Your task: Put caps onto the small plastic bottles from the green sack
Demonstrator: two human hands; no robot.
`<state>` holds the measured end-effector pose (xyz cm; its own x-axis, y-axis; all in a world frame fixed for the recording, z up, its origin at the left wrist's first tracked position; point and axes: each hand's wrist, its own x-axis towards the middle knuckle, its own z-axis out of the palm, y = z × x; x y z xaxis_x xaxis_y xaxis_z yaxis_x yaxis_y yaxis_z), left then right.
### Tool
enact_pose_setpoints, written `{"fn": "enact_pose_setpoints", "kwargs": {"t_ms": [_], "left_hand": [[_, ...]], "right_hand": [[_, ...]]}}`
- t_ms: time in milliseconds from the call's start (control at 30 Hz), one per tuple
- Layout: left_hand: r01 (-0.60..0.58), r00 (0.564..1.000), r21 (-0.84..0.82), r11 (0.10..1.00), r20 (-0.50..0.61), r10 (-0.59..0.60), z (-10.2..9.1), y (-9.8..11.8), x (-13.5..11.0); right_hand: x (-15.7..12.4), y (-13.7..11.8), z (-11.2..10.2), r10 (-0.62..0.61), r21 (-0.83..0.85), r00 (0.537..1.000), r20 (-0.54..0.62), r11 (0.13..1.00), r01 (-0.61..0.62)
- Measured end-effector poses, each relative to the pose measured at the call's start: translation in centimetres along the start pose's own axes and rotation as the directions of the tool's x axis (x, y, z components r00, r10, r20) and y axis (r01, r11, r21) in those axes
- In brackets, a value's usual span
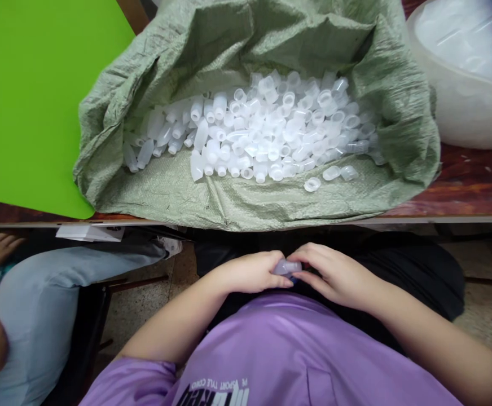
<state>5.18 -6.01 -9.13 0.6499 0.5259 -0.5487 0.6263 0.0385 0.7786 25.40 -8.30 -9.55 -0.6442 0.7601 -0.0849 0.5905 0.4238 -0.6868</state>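
Left hand (255,273) clamps translucent piece (286,267), likely steadying it; right hand (335,274) pinches its other end. Sack (246,208) mouth lies spread, probably for easy reach

Sack (216,208) on counter (461,189), straight ahead; small parts (267,132) heaped inside. Mat (30,113) left of sack, filled tub (466,115) right. Left hand (257,272) and right hand (333,273) below counter's near edge, one part (285,267) between. Co-worker's leg (45,299) far left.
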Motion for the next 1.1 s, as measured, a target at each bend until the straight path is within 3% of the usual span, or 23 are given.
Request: {"fn": "enact_pose_setpoints", "kwargs": {"t_ms": [100, 200, 267, 367, 400, 500, 567, 667, 767, 900, 1000, 1100], "left_hand": [[-0.005, 1.0, 0.106, 0.994, 0.021, 0.002, -0.1, 0.0, 0.0], [-0.022, 1.0, 0.129, 0.991, 0.012, 0.02, -0.1, -0.1, 0.0], [-0.017, 1.0, 0.14, 0.99, 0.015, 0.015, 0.0, -0.1, -0.1], [-0.001, 1.0, 0.123, 0.992, 0.013, 0.0, 0.0, -0.2, -0.2], [-0.002, 1.0, 0.111, 0.994, 0.008, 0.001, 0.0, -0.2, -0.2], [-0.025, 0.999, 0.087, 0.996, 0.03, 0.022, 0.0, -0.4, -0.2], [-0.021, 0.999, 0.07, 0.997, 0.052, 0.017, 0.1, -0.5, -0.3], [0.047, 0.999, 0.063, 0.997, 0.013, -0.048, 0.8, -0.4, -0.3], [0.143, 0.988, 0.121, 0.982, -0.083, -0.134, 1.7, -0.3, -0.2], [0.224, 0.964, 0.207, 0.952, -0.193, -0.184, 2.7, -0.4, 0.1], [0.199, 0.964, 0.241, 0.95, -0.221, -0.146, 2.5, -0.6, 0.4], [0.117, 0.98, 0.116, 0.986, -0.174, -0.096, 1.9, -0.7, 0.8]], "right_hand": [[0.0, -0.1, 0.3, 0.175, 0.002, 0.985, -0.006, 0.985, -0.175], [0.2, -0.3, 0.4, 0.078, -0.004, 0.993, -0.092, 0.997, -0.079], [0.3, -0.3, 0.4, 0.03, -0.015, 0.996, -0.082, 0.999, -0.032], [0.4, -0.1, 0.5, 0.166, -0.008, 0.984, -0.07, 0.986, -0.167], [0.3, 0.0, 0.5, 0.161, 0.007, 0.983, -0.084, 0.987, -0.161], [0.1, 0.0, 0.6, -0.016, 0.064, 0.997, -0.069, 0.998, 0.02], [0.1, -0.3, 0.8, -0.034, 0.077, 0.999, -0.032, 0.996, 0.036], [0.3, -1.0, 1.4, 0.157, 0.141, 0.987, -0.041, 0.979, -0.15], [0.8, -1.1, 2.5, 0.356, 0.268, 0.935, -0.009, 0.901, -0.34], [1.8, 0.0, 4.0, 0.438, 0.362, 0.892, 0.116, 0.817, -0.448], [2.0, 0.2, 3.5, 0.418, 0.276, 0.902, 0.111, 0.859, -0.432], [1.2, -0.9, 0.3, 0.31, -0.005, 0.947, -0.088, 0.95, -0.312]]}}
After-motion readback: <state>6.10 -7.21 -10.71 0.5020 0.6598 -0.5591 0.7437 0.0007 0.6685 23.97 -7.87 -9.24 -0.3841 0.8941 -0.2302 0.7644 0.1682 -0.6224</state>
